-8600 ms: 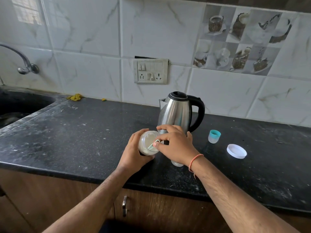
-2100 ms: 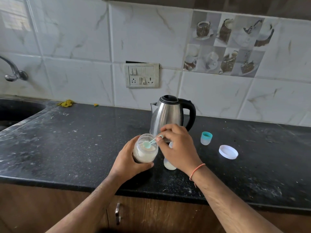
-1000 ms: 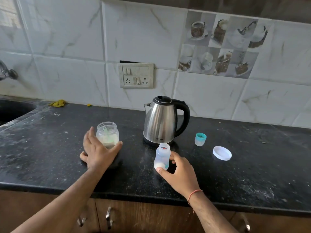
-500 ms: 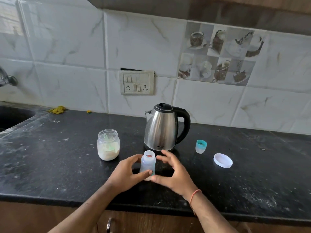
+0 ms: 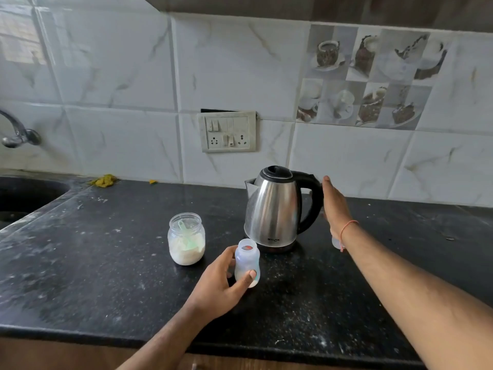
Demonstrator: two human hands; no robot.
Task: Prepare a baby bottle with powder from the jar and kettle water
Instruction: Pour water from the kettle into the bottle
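On the dark surface [image 5: 80,263] stand one baby bottle [image 5: 246,263], one open jar [image 5: 186,237] of powder and one kettle [image 5: 274,209]. The left hand [image 5: 221,284] has its fingers [image 5: 249,277] wrapped around the upright bottle. The right hand [image 5: 334,206] is spread flat, just beside the kettle handle.

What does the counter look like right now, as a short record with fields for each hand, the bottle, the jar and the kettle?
left hand: grips small translucent baby bottle
bottle: upright, open, powder at bottom
right hand: open, beside black kettle handle
steel electric kettle: lid shut, on black counter
clear glass jar: open, powder and green scoop inside
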